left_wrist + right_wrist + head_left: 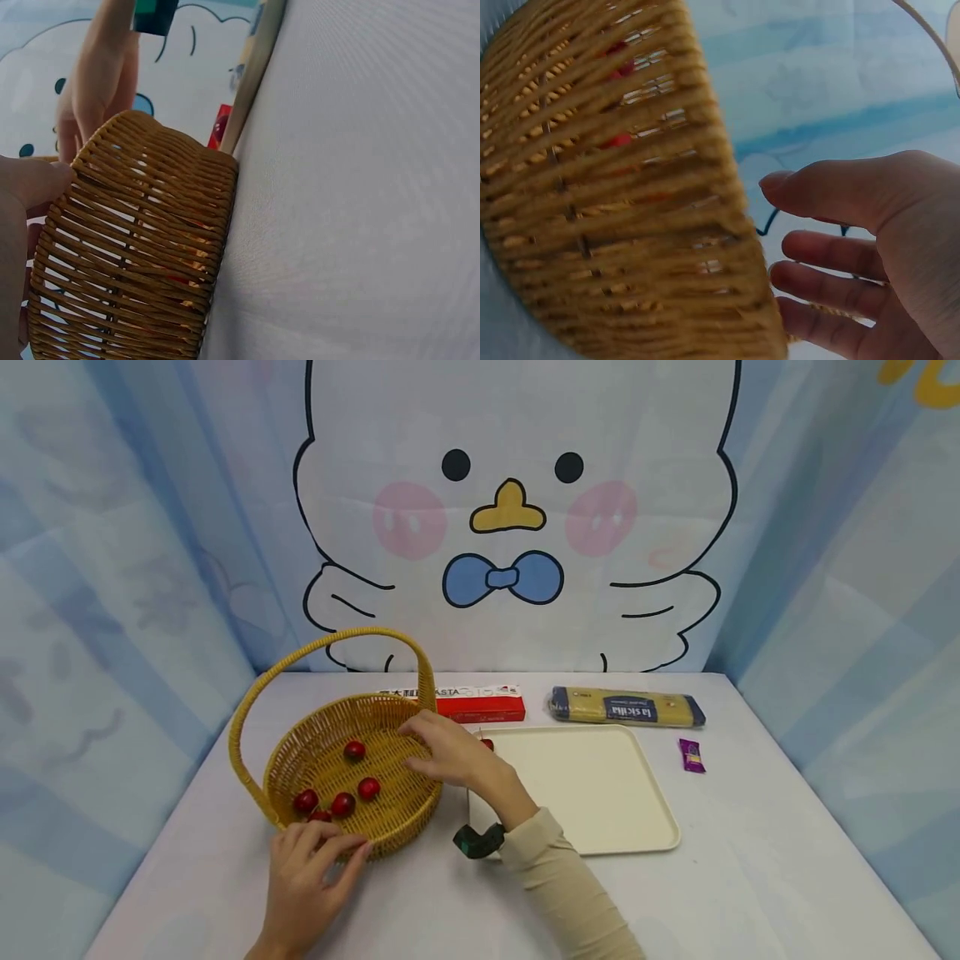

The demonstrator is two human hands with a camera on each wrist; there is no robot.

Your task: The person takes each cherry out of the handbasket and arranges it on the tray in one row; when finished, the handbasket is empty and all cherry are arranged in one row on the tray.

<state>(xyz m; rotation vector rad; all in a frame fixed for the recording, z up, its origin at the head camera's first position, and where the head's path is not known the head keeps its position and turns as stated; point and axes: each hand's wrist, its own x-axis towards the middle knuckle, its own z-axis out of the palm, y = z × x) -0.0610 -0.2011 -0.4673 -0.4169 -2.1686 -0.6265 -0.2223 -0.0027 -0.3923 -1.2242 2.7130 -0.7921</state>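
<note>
Several dark red cherries lie in a round yellow wicker basket with a tall arched handle. My left hand holds the near-left rim, fingers over the edge and thumb on the outer side; the woven wall fills much of the left wrist view. Over the basket's right side, my right hand hovers with loosely bent fingers, and nothing shows between thumb and fingers. Another cherry sits at the top-left corner of a cream tray, partly hidden behind the right hand.
Behind the basket and tray lie a red and white pasta box and a yellow and blue pasta packet. A small purple wrapped sweet is right of the tray. Patterned curtains enclose the table's back and sides.
</note>
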